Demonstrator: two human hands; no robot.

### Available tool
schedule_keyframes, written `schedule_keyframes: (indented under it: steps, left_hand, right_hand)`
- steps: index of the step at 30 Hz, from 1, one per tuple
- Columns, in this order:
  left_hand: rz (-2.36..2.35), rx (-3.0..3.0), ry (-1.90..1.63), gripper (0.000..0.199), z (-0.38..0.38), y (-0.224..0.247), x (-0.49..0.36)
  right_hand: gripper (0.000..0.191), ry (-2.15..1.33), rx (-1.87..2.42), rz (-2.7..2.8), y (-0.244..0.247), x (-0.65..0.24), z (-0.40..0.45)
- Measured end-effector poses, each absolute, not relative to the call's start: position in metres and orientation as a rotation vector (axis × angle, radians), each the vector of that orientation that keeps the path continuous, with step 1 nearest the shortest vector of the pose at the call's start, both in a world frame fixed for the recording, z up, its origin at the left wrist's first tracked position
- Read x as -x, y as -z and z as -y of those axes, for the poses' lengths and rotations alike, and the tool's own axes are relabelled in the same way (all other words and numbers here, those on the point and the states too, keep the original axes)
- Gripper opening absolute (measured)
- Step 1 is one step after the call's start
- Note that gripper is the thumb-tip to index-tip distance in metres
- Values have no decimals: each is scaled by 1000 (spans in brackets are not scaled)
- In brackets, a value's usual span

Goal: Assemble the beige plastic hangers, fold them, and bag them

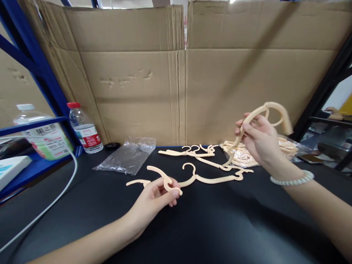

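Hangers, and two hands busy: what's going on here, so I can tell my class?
The left hand holds a short beige piece; the right hand holds a hanger up higher. More hangers lie on the black table, with a clear bag to their left and a filled bag behind the right hand.

Black tabletop (209, 227) with beige hangers (216, 180), clear plastic bag (128, 157)

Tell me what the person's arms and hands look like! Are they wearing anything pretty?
Yes! The right hand has a bracelet of pale, whitish round beads at its wrist. The left hand has nothing around its wrist. Both hands are without gloves, and no sleeves show on the parts of the forearms in view.
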State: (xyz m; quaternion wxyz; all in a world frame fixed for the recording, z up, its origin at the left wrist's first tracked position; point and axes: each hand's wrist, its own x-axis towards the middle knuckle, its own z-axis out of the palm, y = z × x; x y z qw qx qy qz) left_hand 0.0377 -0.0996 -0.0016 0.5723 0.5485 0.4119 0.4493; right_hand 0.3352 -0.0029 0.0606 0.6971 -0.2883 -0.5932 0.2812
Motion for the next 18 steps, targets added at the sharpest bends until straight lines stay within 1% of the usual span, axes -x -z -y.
schedule_keyframes:
  steps: [2,4,5,7,9,11,14,18]
  left_hand:
    - [-963,-1254,-1109,24,100,1,-37]
    - [-958,-1215,-1151,24,100,1,-36]
    - [-957,-1197,-1169,25,99,1,-34]
    - [-957,-1172,-1193,27,98,2,-32]
    - [-957,-1155,-1222,31,96,3,-30]
    - [-962,-1142,-1240,34,95,5,-30]
    - [-970,-1123,-1258,36,96,5,-31]
    - [-973,-1117,-1265,33,98,2,-33]
  right_hand:
    - [24,-592,740,1526,-71,-336,16]
    - [17,-530,875,1795,-76,-337,28]
    - [19,-461,940,1926,-76,-337,34]
    - [30,-264,1045,2135,-70,-338,42]
    - [34,-62,1117,2266,-61,-339,45]
    - [33,82,1157,2359,-52,-339,46]
    - [33,223,1167,2509,-47,-338,48]
    - [32,392,1159,2651,-48,-337,51]
